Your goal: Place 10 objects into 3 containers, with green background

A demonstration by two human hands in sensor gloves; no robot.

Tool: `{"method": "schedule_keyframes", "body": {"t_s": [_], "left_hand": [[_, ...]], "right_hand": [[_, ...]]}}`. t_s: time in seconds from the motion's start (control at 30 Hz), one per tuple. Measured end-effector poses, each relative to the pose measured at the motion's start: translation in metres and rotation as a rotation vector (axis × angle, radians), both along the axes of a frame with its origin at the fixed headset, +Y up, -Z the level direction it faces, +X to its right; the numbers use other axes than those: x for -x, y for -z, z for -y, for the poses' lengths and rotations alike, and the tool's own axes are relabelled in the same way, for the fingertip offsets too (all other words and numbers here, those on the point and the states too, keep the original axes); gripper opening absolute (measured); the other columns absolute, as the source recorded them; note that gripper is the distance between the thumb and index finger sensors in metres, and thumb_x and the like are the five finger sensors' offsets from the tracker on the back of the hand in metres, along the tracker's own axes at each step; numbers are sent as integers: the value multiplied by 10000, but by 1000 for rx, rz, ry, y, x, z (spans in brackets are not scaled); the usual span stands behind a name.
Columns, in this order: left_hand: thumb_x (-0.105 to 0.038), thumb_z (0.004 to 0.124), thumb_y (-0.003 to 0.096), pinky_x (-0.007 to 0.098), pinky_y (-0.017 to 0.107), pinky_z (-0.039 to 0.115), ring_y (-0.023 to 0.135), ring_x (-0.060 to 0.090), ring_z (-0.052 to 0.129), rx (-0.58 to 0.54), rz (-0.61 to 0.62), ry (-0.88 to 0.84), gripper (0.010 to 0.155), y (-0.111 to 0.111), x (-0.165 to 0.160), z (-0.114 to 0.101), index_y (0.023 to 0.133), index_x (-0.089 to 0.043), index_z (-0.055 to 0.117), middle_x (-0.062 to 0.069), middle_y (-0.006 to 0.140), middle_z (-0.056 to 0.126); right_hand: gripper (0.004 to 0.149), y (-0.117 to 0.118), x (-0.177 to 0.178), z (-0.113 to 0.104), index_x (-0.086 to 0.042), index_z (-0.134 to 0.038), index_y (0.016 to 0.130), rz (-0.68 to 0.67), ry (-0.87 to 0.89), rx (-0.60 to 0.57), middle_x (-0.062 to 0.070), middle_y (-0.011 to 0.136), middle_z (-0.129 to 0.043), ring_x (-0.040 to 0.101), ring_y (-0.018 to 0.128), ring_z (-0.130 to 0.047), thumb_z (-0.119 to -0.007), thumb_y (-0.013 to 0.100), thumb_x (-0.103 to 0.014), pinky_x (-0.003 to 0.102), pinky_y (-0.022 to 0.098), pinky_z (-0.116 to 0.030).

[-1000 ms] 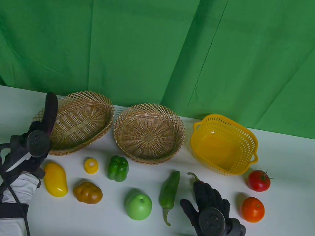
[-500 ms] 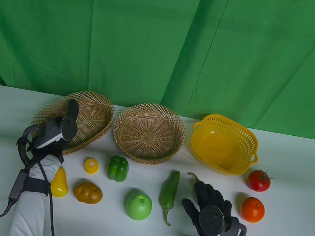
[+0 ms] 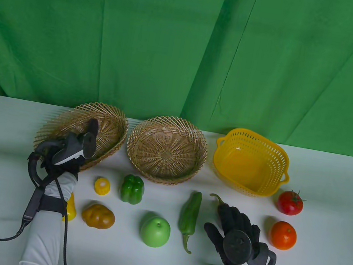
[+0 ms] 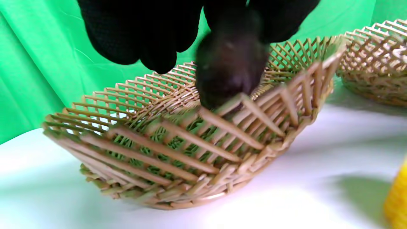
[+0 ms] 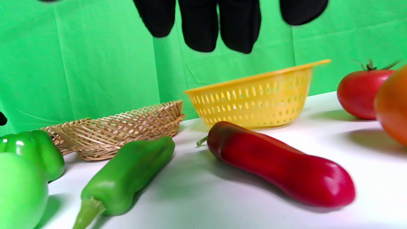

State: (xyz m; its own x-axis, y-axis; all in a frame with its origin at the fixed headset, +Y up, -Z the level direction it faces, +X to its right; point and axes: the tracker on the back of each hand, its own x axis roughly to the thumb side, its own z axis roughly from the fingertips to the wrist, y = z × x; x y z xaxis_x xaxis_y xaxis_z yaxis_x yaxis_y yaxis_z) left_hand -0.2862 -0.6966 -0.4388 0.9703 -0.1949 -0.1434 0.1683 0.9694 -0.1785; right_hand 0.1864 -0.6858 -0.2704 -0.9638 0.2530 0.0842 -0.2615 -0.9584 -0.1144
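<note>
One white table (image 3: 2, 131) runs the width of the table view beneath a creased green cloth backdrop (image 3: 177, 45). Three containers line its far edge: from the left, the left wicker basket (image 3: 111, 119) tipped up on its near rim, the middle wicker basket (image 3: 167, 149) sitting flat, and the yellow plastic basket (image 3: 252, 161), the last two holding nothing visible. At 9 o'clock from the middle basket, the left hand (image 3: 69, 152) holds a dark eggplant (image 3: 92, 127) with its tip dipped inside the left basket; the left wrist view shows gloved fingers (image 4: 152, 35) closed around the blurred eggplant just behind the basket's near wall. Compared with a second ago, that hand has carried the eggplant from the basket's outer left side over the rim, and the sleeve now hides most of the yellow mango (image 3: 71, 208). Along the near row sit a corn piece (image 3: 102, 186), a brown potato (image 3: 98, 216), a green bell pepper (image 3: 132, 189), a green apple (image 3: 155, 231) and a long green pepper (image 3: 189, 216). At 4 o'clock from the middle basket the right hand (image 3: 234, 232) lies spread over a red pepper (image 5: 279, 165), fingertips above it and not gripping, as before. A red tomato (image 3: 290, 202) and an orange tomato (image 3: 283, 235) lie at far right
</note>
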Motion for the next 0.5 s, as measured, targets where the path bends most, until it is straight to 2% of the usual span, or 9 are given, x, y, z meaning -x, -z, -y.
{"method": "schedule_keyframes", "body": {"t_s": [0.27,0.5], "left_hand": [[-537,632,573,526,640,755,982,346,823,-69,-19,-28,677,-31,5,-22,1168,-262,464,159,1176,636],[-547,623,575,532,636,755,980,358,824,-165,-22,-121,677,-76,8,-32,1169,-261,471,167,1175,638]], "right_hand": [[775,-1,0,-1,-255,-491,1159,-21,30,-12,150,1203,-589,471,1066,-593,-507,525,-700,740,750,-436],[776,-2,1,-1,-252,-493,1158,-55,84,-15,150,1201,-592,471,1065,-595,-506,525,-701,739,750,-438]]}}
